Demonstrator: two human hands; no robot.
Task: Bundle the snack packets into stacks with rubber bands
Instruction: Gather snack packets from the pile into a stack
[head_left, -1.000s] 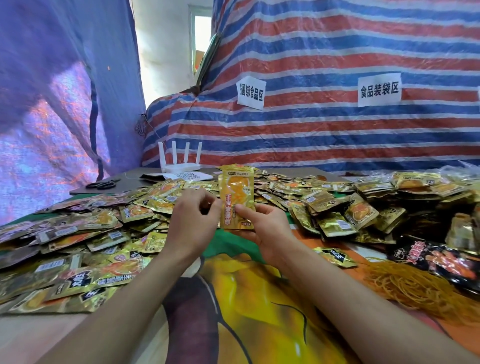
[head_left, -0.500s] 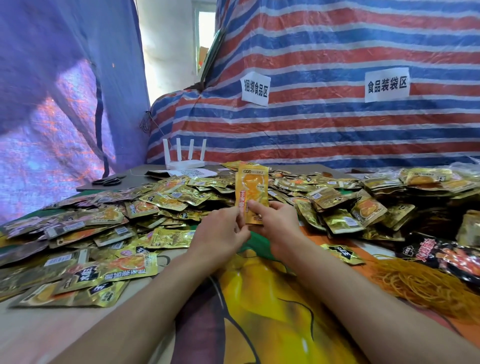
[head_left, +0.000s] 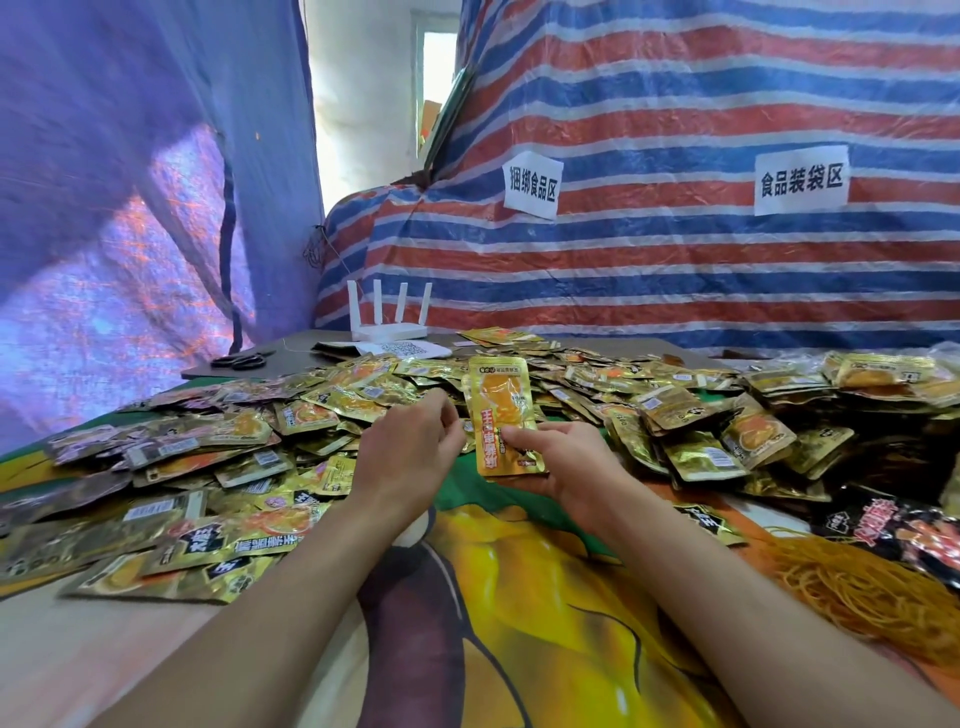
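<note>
Pinching an upright orange packet (head_left: 501, 415), right hand (head_left: 566, 462); left hand (head_left: 410, 452) loosely curled beside it, empty; wall signs 捆绑食品区 (head_left: 531, 185), 食品装袋区 (head_left: 801, 180).

You're working in a makeshift packing wkshp: striped tarp (head_left: 675, 270) hanging as walls w/ paper zone signs (head_left: 531, 185), snack packets (head_left: 701, 415) piling everywhere.

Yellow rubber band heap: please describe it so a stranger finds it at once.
Under the red, white and blue striped tarpaulin, look to the person's near right. The heap of thin yellow rubber bands lies there: tangled loops, not gold foil packets.
</note>
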